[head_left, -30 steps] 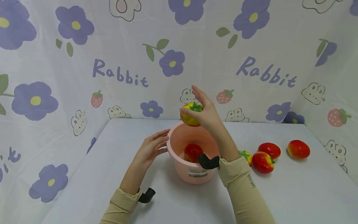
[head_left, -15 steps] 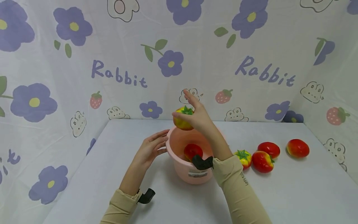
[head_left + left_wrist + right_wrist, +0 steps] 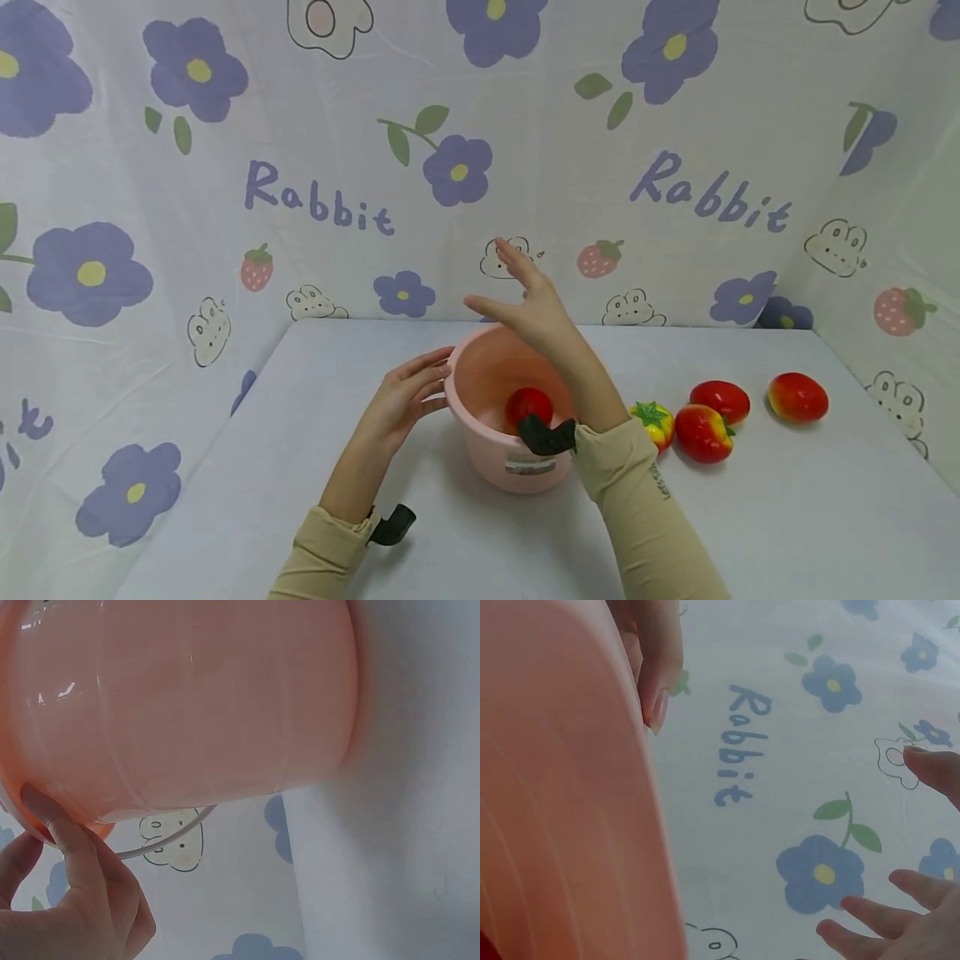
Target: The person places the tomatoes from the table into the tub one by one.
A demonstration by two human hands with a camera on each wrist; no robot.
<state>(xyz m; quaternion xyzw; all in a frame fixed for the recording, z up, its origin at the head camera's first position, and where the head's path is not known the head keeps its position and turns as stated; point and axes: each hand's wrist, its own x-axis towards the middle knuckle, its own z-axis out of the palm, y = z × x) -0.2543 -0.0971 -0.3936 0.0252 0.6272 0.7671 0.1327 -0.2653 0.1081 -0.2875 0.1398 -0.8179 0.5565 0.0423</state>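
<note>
Currently, a pink bucket (image 3: 491,371) is being kept upright near the middle of the worktop (image 3: 277,442), and a red fruit (image 3: 531,402) is being held on its floor, partly covered from view by a black wrist mount (image 3: 545,436). With twelve o'clock taken as the far side of the bucket, its rim is being pinched at about nine o'clock by the left hand (image 3: 408,393), whose grip is being shown by the left wrist view with fingers against the outer wall. A thin white handle (image 3: 172,838) is also being shown there.

Over the far part of the opening, toward twelve o'clock, the right hand (image 3: 534,308) is being held raised; its grip is being left released, with thumb and fingers spread and nothing grasped.

Toward three o'clock, well apart from one another or close together, four fruits are being carried by the worktop: a yellow one with a green top (image 3: 656,423), partly hidden by the right sleeve (image 3: 637,492), two red ones (image 3: 703,435) side by side, and a lone red-and-yellow one (image 3: 798,397) farthest out. Behind, a flowered cloth (image 3: 555,108) is being hung.
</note>
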